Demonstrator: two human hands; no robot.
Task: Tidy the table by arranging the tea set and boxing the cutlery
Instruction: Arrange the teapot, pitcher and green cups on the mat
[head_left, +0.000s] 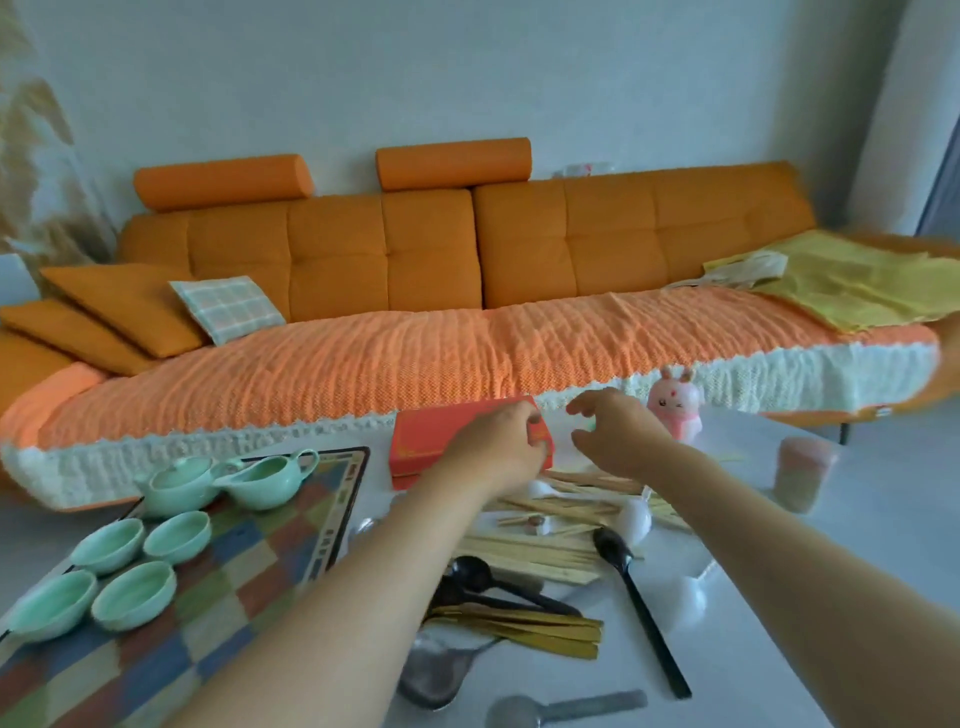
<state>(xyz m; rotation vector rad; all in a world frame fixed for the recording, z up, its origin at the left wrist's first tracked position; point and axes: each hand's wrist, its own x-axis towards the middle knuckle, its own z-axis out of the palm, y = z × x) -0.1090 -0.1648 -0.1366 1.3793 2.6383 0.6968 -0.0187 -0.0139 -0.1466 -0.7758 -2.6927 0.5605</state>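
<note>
A red box (439, 441) lies at the far edge of the white table (753, 597). My left hand (498, 447) grips the box's right end. My right hand (618, 434) hovers just right of the box, fingers curved and apart, holding nothing. In front of the box lies a heap of cutlery: bamboo chopsticks (540, 551), black spoons (631, 597), gold-handled pieces (535, 626), white spoons (636, 519) and metal spoons (441, 675). On a colourful checked mat (223, 597) at the left stand a mint teapot (182, 480), a mint pitcher (270, 480) and several mint cups (135, 592).
A pink rabbit figure (675, 408) stands right of my right hand, and a pink-lidded jar (802, 475) farther right. An orange sofa (415, 291) with cushions runs along behind the table. A grey spoon (566, 709) lies at the near edge.
</note>
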